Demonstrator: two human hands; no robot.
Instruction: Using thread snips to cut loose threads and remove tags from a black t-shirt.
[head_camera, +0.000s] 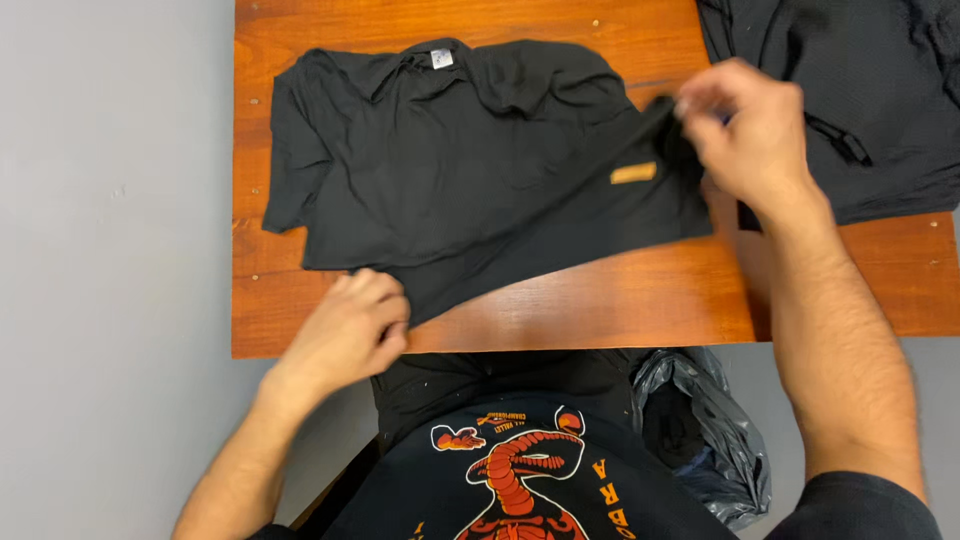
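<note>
A black T-shirt lies spread on a reddish-brown wooden table, its collar with a small white tag toward the far edge and a small orange patch on its right side. My left hand pinches the shirt's near lower corner at the table's front. My right hand grips the shirt's right edge, lifted slightly and blurred by motion. The fabric between the two hands is folded over in a diagonal band.
A heap of dark clothing covers the table's far right corner. A black plastic bag with fabric inside sits on the grey floor below the front edge, beside my lap.
</note>
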